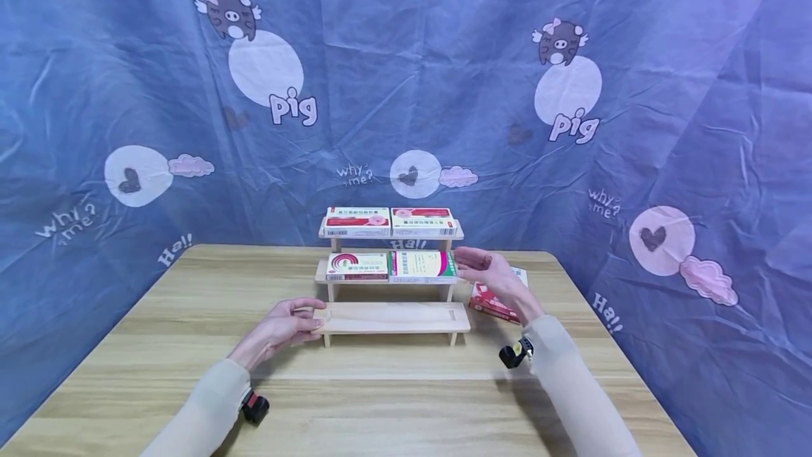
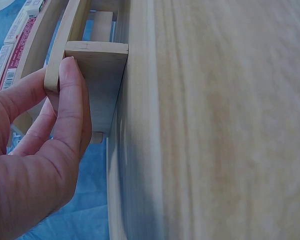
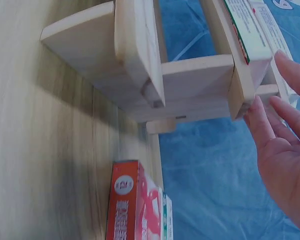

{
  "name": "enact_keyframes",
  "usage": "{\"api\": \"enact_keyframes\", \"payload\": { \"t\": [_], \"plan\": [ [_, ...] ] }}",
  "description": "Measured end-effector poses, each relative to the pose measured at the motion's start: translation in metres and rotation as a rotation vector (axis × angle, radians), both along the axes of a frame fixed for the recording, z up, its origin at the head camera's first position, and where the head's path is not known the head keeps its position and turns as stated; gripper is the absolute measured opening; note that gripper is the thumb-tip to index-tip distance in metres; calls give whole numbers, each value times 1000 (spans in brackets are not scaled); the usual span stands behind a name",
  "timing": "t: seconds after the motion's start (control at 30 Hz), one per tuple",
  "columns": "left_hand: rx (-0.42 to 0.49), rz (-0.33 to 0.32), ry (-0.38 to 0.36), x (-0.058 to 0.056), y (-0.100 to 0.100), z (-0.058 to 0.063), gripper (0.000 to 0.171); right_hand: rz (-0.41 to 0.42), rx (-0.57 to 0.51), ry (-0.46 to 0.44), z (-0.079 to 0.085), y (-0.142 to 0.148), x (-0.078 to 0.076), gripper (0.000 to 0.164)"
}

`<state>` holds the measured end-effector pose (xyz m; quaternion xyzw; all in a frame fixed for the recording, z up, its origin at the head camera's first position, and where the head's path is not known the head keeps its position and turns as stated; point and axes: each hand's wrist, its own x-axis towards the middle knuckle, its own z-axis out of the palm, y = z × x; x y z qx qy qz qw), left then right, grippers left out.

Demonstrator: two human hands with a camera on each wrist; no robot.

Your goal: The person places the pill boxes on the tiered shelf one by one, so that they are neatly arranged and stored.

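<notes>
A three-step wooden display rack (image 1: 393, 317) stands on the table. My left hand (image 1: 282, 326) grips the left end of its bare lowest step, thumb on one face and fingers on the other, as the left wrist view (image 2: 50, 135) shows. At the right end of the middle step is my right hand (image 1: 495, 279), its fingers extended. In the right wrist view its fingertips (image 3: 257, 107) are right at the step's end, beside a white medicine box with green and magenta edges (image 1: 421, 265). Left of that box lies a white medicine box with red arcs (image 1: 357, 265).
Two red-and-white medicine boxes (image 1: 357, 221) lie side by side on the top step. Right of the rack, partly behind my right forearm, a red medicine box (image 3: 122, 205) rests on the table with other boxes. Blue printed cloth (image 1: 406, 90) hangs behind the table.
</notes>
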<state>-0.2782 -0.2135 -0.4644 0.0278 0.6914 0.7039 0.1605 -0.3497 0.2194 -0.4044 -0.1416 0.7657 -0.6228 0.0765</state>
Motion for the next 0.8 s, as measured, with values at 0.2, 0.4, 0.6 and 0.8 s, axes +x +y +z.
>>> {"api": "enact_keyframes", "payload": {
  "t": [0.2, 0.4, 0.6, 0.8],
  "plan": [
    [-5, 10, 2, 0, 0, 1, 47, -81, 14, 27, -2, 10, -1, 54],
    [-7, -5, 11, 1, 0, -1, 49, -97, 49, 52, -8, 23, 4, 53],
    [11, -36, 14, -1, -3, -2, 51, -69, 93, 55, -19, 39, 7, 49],
    [4, -65, 28, -2, -6, -2, 55, -63, 104, 65, -28, 54, 9, 50]
  ]
}}
